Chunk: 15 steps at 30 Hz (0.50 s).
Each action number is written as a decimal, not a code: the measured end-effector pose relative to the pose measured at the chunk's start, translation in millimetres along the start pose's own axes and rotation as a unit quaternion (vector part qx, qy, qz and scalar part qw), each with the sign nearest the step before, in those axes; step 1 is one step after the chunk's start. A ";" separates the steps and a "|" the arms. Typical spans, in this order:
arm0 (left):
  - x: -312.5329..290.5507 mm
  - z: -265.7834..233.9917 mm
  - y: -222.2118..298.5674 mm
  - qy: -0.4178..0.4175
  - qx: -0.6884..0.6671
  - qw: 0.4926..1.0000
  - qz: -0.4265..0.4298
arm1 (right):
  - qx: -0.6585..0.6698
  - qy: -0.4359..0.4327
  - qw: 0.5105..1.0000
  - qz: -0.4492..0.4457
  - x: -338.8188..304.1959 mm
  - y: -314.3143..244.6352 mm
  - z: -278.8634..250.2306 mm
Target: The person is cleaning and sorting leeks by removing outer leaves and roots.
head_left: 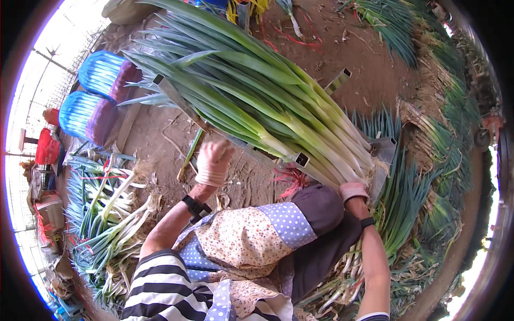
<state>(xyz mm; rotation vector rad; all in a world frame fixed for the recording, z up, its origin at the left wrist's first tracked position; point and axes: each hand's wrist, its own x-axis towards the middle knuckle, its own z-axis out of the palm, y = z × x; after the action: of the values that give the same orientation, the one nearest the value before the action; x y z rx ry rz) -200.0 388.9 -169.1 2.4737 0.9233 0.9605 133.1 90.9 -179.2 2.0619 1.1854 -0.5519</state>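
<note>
A thick bundle of long green onions [278,101] lies slantwise in a metal rack [179,104], leaves toward the upper left and white root ends at the lower right. My left hand [211,160], in a pale pinkish glove, is raised just below the rack's near side. Its fingers look curled closed, and anything inside them is hidden. At the root ends, my right hand [353,191], gloved too, reaches against the underside of the bundle. Its fingers are out of sight behind the stalks. Red string [293,179] hangs below the rack's near post.
Loose green onions [115,208] are heaped at my left. More piles [436,144] line the right side. Two blue-and-purple wrapped bundles [99,99] lie at the upper left. My knee [321,208] is close under the rack. Bare soil [316,48] shows beyond it.
</note>
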 end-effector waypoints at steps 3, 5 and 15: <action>46.0 -23.0 9.9 0.091 0.069 0.982 0.148 | 0.030 0.012 0.999 -0.017 -15.0 4.2 -8.1; 85.7 -34.8 21.4 0.142 0.092 0.973 0.157 | 0.034 -0.015 0.999 -0.016 -16.1 2.0 -7.2; 173.1 -13.2 -28.3 0.062 0.179 0.979 -0.079 | 0.044 0.136 0.989 -0.032 -39.8 -0.7 -11.1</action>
<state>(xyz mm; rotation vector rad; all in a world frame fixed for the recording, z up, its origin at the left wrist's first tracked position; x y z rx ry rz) -124.5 527.4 -91.1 2.5962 1.4225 0.9747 113.0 76.3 -146.1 2.2334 1.4086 -0.3653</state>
